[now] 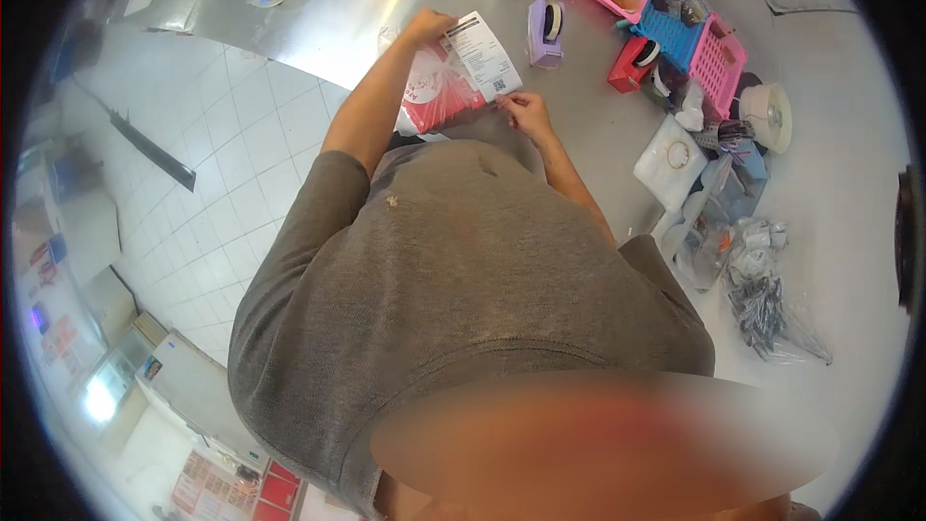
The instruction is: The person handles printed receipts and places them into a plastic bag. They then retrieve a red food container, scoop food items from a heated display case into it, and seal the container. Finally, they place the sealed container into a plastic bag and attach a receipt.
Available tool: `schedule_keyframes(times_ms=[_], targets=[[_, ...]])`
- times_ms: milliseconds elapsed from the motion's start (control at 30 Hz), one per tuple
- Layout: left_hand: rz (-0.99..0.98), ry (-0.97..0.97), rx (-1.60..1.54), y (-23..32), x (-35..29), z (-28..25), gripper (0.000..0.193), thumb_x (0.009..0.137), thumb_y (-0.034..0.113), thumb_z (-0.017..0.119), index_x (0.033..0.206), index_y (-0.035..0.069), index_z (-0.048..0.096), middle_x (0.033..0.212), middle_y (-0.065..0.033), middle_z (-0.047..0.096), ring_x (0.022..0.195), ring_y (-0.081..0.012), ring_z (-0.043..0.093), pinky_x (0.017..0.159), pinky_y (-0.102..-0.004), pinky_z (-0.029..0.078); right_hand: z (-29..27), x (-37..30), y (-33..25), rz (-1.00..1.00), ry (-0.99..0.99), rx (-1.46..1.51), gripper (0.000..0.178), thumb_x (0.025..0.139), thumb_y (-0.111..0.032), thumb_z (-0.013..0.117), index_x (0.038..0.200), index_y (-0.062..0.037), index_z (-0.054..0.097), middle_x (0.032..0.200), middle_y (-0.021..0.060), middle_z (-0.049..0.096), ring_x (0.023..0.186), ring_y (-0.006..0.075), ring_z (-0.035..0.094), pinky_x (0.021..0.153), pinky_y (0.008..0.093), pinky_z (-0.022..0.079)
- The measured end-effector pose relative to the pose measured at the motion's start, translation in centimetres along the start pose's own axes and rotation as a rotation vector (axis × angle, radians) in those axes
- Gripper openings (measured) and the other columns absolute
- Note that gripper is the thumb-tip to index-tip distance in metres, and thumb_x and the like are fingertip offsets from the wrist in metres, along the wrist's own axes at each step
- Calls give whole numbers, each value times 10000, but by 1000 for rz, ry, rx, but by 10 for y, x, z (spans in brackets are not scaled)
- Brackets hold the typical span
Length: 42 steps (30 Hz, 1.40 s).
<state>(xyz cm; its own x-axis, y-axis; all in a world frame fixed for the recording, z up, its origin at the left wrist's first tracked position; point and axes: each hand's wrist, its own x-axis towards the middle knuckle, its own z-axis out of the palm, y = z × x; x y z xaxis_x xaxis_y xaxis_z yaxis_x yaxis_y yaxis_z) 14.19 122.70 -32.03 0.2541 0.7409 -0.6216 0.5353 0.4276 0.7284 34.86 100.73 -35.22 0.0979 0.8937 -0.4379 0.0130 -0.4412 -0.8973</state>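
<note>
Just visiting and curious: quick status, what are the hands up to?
Left hand pinching top of white paper slip. Right hand at its lower corner. Slip over red-and-white bag on steel counter. Purple tape dispenser alongside, apart.

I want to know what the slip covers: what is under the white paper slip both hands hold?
Under the paper slip, held by left hand and right hand, lies a red and white bag. Its covered part is hidden.

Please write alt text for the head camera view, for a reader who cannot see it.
Both hands, left hand and right hand, hold a white receipt over a red-and-white bag on a steel counter, beside a purple tape dispenser and pink and blue baskets.
</note>
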Motion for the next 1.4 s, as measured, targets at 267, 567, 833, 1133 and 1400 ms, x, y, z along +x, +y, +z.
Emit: schedule_keyframes(times_ms=[267,567,833,1133,1400], targets=[[-125,-239,530,-7,65,-22,349,824,395,698,953,71,678,1067,-93,674,812,-280,665,668,-483,546,-22,33,25,-434,130,-961,289,843,-338,713,862,-50,723,726,160,670,640,306,641,603,387,494],[923,461,951,-32,-114,-1,298,824,332,641,930,54,665,819,-151,656,784,-364,661,717,-468,534,7,-44,-9,-571,746,-643,403,840,-297,697,1176,-90,619,1136,153,610,1038,335,592,916,431,455],[1182,-371,1060,37,-143,-14,359,889,382,537,1103,139,693,1134,-158,664,1073,-358,613,862,-476,497,136,-26,-52,-718,767,-649,459,791,-216,672,1237,-135,602,1368,76,528,1375,293,372,1147,546,172],[1957,-562,-198,135,-366,48,381,904,316,615,1032,-41,639,1066,-175,642,970,-318,595,863,-432,459,55,-257,-50,-677,1464,344,422,924,-368,559,1234,-84,595,1204,118,589,1136,272,550,1016,437,421],[1309,-1026,-105,81,-355,139,336,945,227,565,1138,-46,593,1097,-139,605,971,-227,564,860,-339,440,59,-762,-53,-152,2267,-175,466,927,-402,531,1249,-69,580,1137,190,616,1097,350,576,972,445,452]])
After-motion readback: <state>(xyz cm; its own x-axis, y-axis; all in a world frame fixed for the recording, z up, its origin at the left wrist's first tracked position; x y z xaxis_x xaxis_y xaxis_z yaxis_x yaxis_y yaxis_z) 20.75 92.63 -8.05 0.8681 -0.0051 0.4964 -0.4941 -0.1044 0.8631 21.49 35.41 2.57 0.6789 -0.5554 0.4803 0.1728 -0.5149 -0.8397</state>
